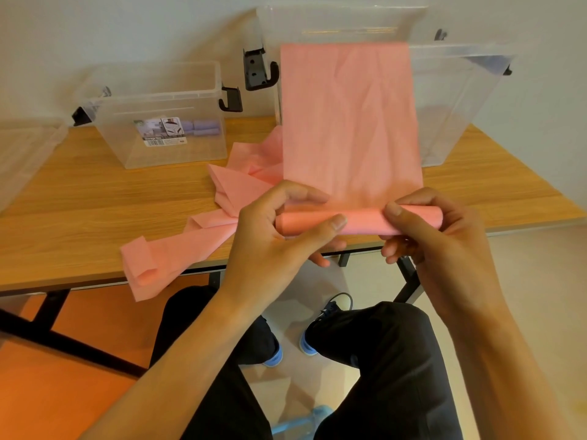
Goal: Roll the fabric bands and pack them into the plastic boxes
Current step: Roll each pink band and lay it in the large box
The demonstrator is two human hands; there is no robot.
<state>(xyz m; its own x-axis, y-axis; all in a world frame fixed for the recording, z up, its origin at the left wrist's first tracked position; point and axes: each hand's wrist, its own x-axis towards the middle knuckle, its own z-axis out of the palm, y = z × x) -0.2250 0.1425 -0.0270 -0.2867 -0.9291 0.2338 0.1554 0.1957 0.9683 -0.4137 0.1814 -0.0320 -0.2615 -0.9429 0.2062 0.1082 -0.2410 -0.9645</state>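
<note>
A pink fabric band (349, 122) is mid-roll. A short roll (359, 223) at its near end is held over the near edge of the table (95, 198), long axis lying left to right. The unrolled length is stretched flat toward the far side, across a large clear box (460, 106). The roll's ends are pinched by the left hand (273, 236) and right hand (438, 230), thumbs on top. Next, even turns away are judged needed, with the edges kept flush. Purple rolls (203, 127) are seen in the smaller box (165, 154), far left.
</note>
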